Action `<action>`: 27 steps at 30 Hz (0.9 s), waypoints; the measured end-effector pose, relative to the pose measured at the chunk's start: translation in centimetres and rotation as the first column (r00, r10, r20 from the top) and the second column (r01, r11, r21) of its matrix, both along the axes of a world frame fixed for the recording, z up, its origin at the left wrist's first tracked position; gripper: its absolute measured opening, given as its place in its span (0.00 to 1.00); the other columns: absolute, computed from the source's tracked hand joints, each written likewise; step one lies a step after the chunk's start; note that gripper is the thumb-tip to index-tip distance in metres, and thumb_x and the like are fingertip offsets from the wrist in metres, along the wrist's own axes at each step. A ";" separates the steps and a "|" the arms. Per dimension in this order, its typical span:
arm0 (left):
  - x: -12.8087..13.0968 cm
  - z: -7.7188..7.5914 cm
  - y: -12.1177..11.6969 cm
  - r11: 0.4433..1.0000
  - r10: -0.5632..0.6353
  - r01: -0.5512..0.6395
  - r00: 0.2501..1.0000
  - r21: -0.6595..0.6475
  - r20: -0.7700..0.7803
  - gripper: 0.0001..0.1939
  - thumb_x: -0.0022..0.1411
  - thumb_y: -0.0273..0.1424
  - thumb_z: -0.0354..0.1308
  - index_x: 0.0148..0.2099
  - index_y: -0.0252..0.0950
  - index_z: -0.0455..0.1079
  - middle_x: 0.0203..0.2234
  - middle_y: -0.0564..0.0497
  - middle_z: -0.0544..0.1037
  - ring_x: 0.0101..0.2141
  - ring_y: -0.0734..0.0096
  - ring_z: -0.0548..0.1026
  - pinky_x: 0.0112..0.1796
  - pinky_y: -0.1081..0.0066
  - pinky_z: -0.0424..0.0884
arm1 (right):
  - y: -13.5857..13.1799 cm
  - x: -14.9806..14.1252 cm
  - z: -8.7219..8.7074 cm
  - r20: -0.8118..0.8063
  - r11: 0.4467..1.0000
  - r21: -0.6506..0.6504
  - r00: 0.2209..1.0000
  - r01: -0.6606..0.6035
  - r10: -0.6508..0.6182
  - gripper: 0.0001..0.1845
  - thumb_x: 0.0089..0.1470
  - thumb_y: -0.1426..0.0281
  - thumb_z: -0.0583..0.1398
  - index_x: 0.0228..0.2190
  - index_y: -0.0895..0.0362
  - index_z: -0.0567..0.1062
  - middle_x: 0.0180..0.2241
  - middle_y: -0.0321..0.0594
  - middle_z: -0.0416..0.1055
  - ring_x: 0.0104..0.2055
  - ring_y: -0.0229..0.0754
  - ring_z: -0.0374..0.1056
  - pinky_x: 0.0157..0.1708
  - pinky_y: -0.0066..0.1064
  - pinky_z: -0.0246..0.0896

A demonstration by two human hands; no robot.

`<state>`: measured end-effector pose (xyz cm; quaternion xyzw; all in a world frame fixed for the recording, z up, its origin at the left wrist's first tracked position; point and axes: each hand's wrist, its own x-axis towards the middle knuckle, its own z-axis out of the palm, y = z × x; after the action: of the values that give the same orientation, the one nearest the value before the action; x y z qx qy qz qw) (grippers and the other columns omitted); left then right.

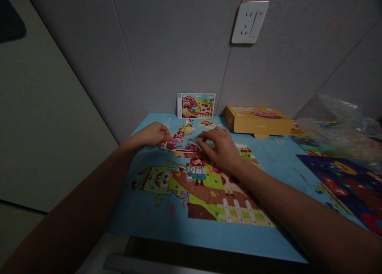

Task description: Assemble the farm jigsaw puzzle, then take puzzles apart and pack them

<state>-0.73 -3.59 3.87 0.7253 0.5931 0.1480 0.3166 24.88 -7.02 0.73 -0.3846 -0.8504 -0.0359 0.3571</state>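
Observation:
A partly joined farm jigsaw point(215, 194) lies on a blue cartoon-printed table top point(155, 218). My left hand point(152, 135) rests at the puzzle's upper left edge, fingertips pinched on a small puzzle piece point(170, 140) next to the red barn section. My right hand point(219, 146) lies flat on the puzzle's upper middle, fingers spread and pressing on the joined pieces. Loose pieces point(205, 124) lie just beyond both hands. A small reference picture card point(196, 105) of the farm scene leans against the wall behind.
A yellow puzzle box point(258, 121) sits at the back right by the wall. Clear plastic bags point(340, 126) and another dark puzzle point(343, 182) lie at the right. A wall socket point(250, 22) is above. The table's front edge runs close to me.

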 end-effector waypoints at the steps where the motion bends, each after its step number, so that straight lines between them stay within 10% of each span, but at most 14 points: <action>1: -0.2 0.0 0.0 0.999 0.049 -0.048 0.998 0.008 -0.032 0.12 0.51 0.38 0.60 0.27 0.33 0.70 0.16 0.52 0.71 0.17 0.76 0.64 0.21 0.74 0.57 | 0.0 0.1 0.0 -0.004 1.000 -0.010 1.000 0.011 -0.011 0.11 0.58 0.64 0.57 0.37 0.57 0.76 0.32 0.41 0.75 0.39 0.46 0.66 0.41 0.37 0.51; 9: -0.7 0.1 -0.7 0.952 -0.153 0.126 0.985 -0.278 -0.075 0.18 0.46 0.46 0.63 0.25 0.35 0.69 0.16 0.52 0.72 0.18 0.75 0.65 0.21 0.73 0.59 | 0.1 0.0 -0.1 -0.016 0.999 -0.042 0.999 0.028 -0.028 0.11 0.58 0.66 0.55 0.36 0.56 0.76 0.33 0.42 0.76 0.39 0.47 0.67 0.40 0.38 0.51; 27: -0.3 -0.4 -0.4 0.988 0.022 -0.057 0.973 -0.146 -0.232 0.19 0.46 0.46 0.64 0.24 0.34 0.67 0.17 0.50 0.74 0.18 0.72 0.70 0.21 0.74 0.61 | 0.3 0.0 -0.3 -0.018 0.998 -0.058 1.000 0.024 -0.025 0.11 0.57 0.68 0.55 0.36 0.57 0.76 0.33 0.42 0.76 0.40 0.47 0.67 0.41 0.39 0.53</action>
<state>-1.01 -4.01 3.43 0.6995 0.6495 0.0240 0.2971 24.93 -6.72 0.41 -0.4058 -0.8428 -0.0119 0.3533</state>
